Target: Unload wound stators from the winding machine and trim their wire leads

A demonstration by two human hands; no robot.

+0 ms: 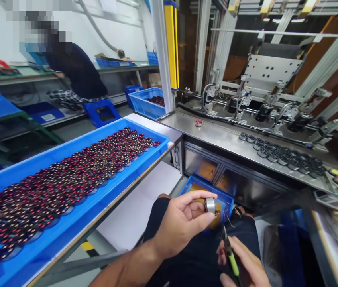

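My left hand (183,219) pinches a small motor part (210,205) between thumb and fingers above my lap. It has a silvery round side, and thin wire ends stick out towards the right. In my right hand (242,259) is a pair of pliers (231,255) with green and black handles. Their dark narrow tip points up, just below the wire ends and apart from the motor part. Whether the jaws are apart cannot be made out.
A long blue tray (145,126) of wound motor parts stands at left. On the steel bench (217,135) sit one red part (198,122) and rows of dark parts (279,153), before a machine. A blue bin (230,199) lies below. A co-worker (76,67) sits at back left.
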